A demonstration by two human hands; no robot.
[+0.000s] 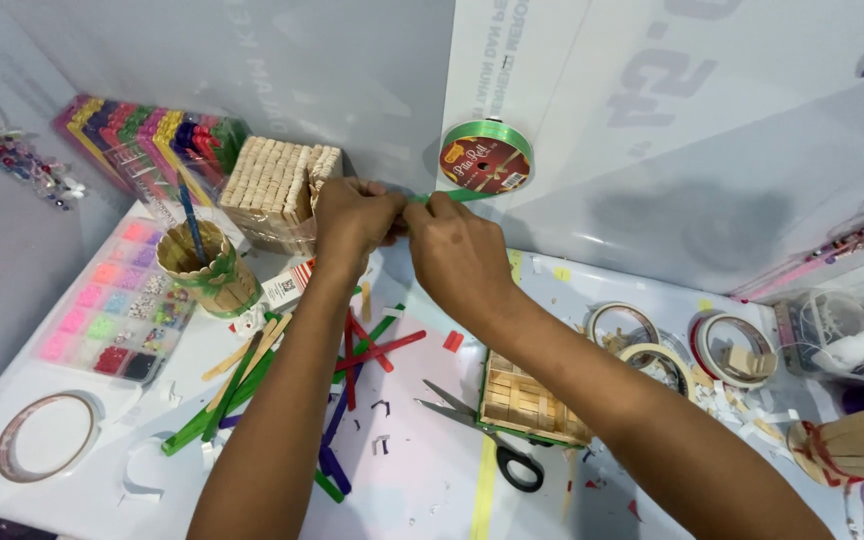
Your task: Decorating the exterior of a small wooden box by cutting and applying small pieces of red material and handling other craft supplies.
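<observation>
pinching thin green ribbon [457, 196], seemingly taut, off its spool [486, 158].

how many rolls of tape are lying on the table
4: one tape roll at the near left corner, three tape rolls clustered at right beyond the forearm; others may be hidden by the arms.

Before me on the table [422, 490] lie black-handled scissors [482, 430], loose coloured sticks [352, 360], a bead organiser box [112, 310], tape rolls [722, 345] and a stick-built cup [202, 265].

White table [422, 480] w/ sticks [252, 385], scissors [482, 435]
</observation>
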